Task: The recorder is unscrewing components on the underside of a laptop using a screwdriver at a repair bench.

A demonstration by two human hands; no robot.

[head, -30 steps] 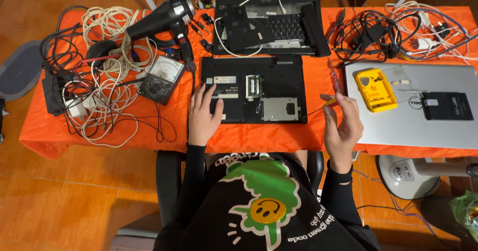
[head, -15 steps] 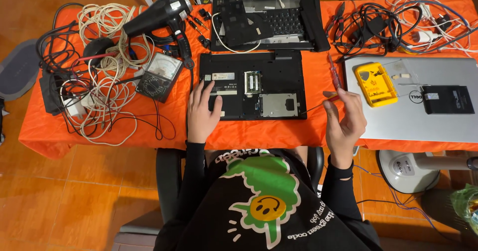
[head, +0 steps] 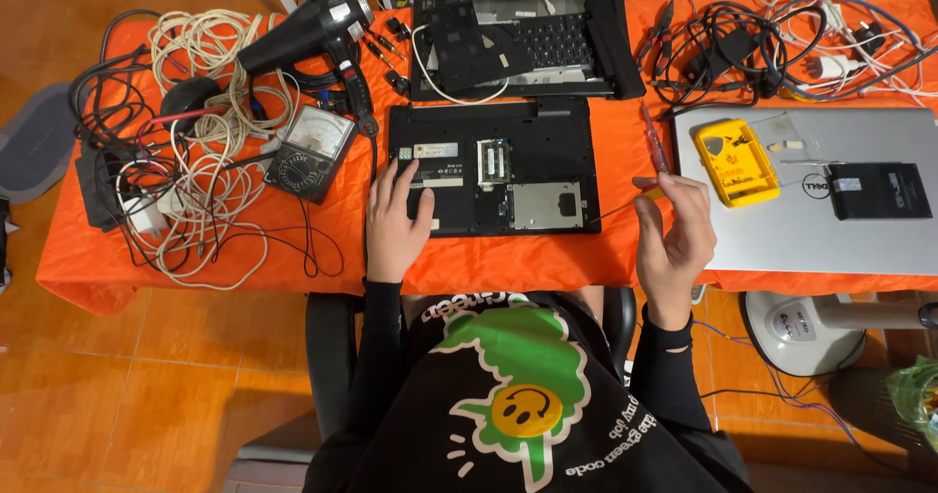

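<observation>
1. Both hands sit low over the counter (head: pixel 547 263), which I see draped in orange cloth: my left hand (head: pixel 396 221) lies flat with fingers spread on the black laptop base (head: pixel 493 166), and my right hand (head: pixel 674 234) is curled around a thin screwdriver (head: pixel 625 205) whose tip reaches that base's lower right corner.
2. Just right of my right hand lies a closed silver laptop (head: pixel 811 229).
3. Beyond both hands rests a second opened black laptop shell (head: pixel 523 34).
4. Far left of my left hand spreads a tangle of white cables (head: pixel 200 175).
5. Up and left of my left hand lies a black hair dryer (head: pixel 308 32).
6. Beside my left hand sits an analog multimeter (head: pixel 311 153).
7. On the silver laptop, near my right hand, sits a yellow case (head: pixel 735 161).
</observation>
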